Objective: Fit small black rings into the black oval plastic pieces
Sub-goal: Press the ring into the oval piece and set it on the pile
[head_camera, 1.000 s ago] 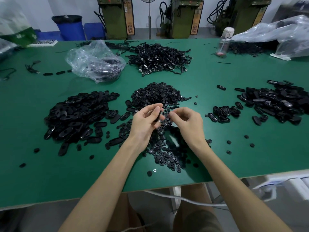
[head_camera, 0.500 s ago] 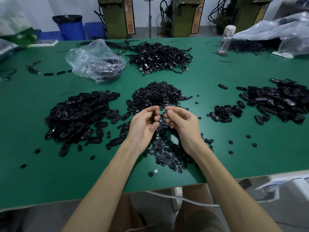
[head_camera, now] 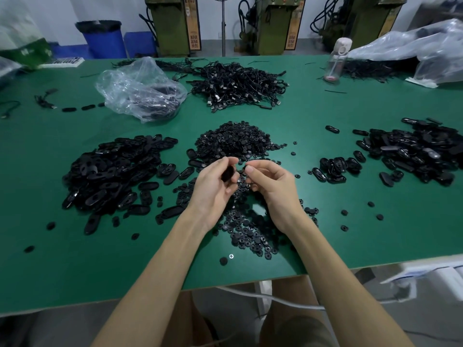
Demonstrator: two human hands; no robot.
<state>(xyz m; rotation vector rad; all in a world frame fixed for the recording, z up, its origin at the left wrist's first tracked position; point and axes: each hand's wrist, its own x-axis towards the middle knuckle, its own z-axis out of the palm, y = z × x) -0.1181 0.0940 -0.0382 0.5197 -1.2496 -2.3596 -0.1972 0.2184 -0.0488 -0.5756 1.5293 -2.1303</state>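
Head: black oval plastic piece [head_camera: 227, 174]

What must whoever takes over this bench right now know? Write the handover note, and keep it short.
Left hand grips a black oval piece, which is blurred. Right hand pinches a small black ring right beside it, not yet seated.
The ring pile lies behind and under the hands. The big oval pile is to the left and another oval heap to the right; I cannot tell whether those on the right are ringed.
Done: nothing I can confirm.
Left: seat this ring, then probably work through the left pile.
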